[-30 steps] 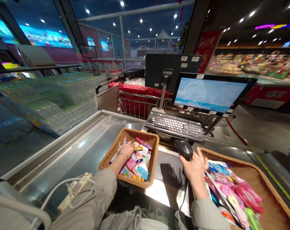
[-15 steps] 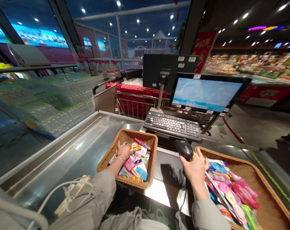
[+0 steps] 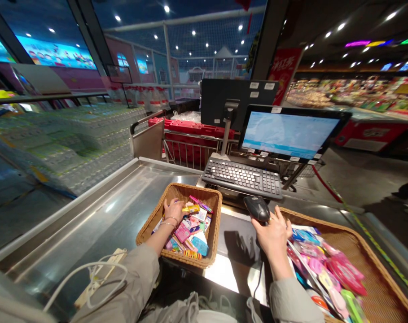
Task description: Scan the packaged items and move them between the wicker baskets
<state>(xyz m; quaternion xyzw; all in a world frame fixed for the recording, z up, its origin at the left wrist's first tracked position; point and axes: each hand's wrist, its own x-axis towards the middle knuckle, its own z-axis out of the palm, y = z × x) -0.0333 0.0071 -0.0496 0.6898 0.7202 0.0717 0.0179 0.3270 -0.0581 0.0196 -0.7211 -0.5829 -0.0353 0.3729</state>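
My left hand (image 3: 173, 211) reaches into a small wicker basket (image 3: 214, 244) of small packaged goods. Its fingers are closed around one end of a yellow stick-shaped item (image 3: 192, 209); the fingertips are partly hidden. Pink, blue and white packets (image 3: 182, 233) lie just below the hand, with a thin magenta item (image 3: 200, 203) farther back. My right hand (image 3: 273, 231) grips a black handheld barcode scanner (image 3: 256, 208), held above the counter with its head tipped toward the left basket. A cable hangs from the scanner.
A larger wicker basket (image 3: 380, 264) with colourful packaged goods stands at the right. Behind the hands are a keyboard (image 3: 242, 176) and a lit monitor (image 3: 291, 131). A power strip (image 3: 101, 276) with white cables lies at the left on the metal counter (image 3: 123, 202). A cart stands beyond.
The left hand and the yellow item have shifted very slightly within the basket. The right hand and scanner have moved slightly left.
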